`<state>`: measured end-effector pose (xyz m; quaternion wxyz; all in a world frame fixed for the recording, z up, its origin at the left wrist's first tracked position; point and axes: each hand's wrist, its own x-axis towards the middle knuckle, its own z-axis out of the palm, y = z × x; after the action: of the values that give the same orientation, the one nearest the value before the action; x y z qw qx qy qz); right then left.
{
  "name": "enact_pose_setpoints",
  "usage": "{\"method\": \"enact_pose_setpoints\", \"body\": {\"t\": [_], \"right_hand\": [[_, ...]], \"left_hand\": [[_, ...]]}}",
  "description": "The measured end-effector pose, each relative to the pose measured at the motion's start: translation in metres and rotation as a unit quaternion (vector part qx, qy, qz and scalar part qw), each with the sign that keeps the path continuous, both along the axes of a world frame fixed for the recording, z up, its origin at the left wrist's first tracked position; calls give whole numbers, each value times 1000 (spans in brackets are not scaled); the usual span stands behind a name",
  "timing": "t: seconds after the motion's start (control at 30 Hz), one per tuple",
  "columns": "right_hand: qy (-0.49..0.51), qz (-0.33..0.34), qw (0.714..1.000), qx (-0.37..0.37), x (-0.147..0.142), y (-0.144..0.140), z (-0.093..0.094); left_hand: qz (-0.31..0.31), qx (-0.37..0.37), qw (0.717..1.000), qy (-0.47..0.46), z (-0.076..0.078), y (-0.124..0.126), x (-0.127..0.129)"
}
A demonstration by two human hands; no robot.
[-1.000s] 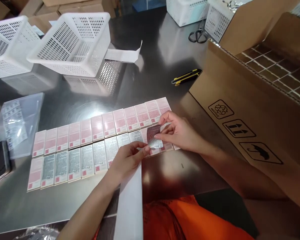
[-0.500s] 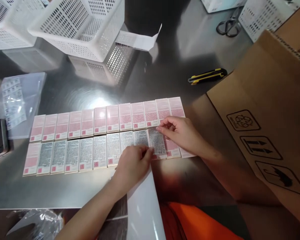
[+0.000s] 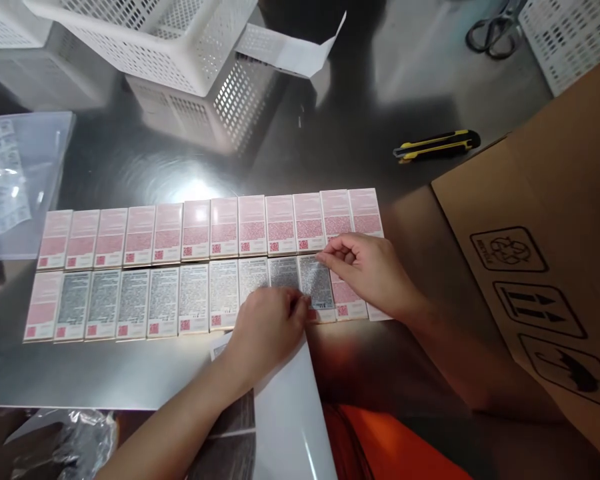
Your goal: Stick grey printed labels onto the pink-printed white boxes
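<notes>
**Label pressed onto a box in the front row**

The grey label [image 3: 316, 283] lay on a pink box in the front row [image 3: 180, 300]. The right hand [image 3: 375, 270] pinched its far corner with fingers together; the left hand [image 3: 270, 327] pressed fingertips flat on its near edge. Smoothing from one edge outward, square to the neighbouring labels, would likely avoid creases.

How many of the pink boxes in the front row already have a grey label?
Done: about ten front-row boxes carry grey labels. In hand: the left hand and right hand press a grey label onto one box. Left: the leftmost front box, two beside the right hand, and the whole back row show pink.
</notes>
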<state>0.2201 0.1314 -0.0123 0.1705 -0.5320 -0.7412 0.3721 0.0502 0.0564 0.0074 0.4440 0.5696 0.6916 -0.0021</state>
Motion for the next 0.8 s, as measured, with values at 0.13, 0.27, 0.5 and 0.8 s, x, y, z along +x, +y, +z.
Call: {"method": "enact_pose_setpoints", "body": {"t": [0.13, 0.27, 0.5, 0.8], "right_hand": [[-5, -3, 1000, 7, -1, 0, 0], [-8, -9, 1000, 11, -1, -1, -1], [-20, -6, 1000, 23, -2, -1, -1], [-29, -8, 1000, 10, -2, -1, -2]], "left_hand": [[1, 0, 1000, -11, 0, 2, -1], [3, -7, 1000, -18, 0, 3, -2], [15, 7, 999, -28, -3, 2, -2], [21, 25, 999, -23, -2, 2, -2]]}}
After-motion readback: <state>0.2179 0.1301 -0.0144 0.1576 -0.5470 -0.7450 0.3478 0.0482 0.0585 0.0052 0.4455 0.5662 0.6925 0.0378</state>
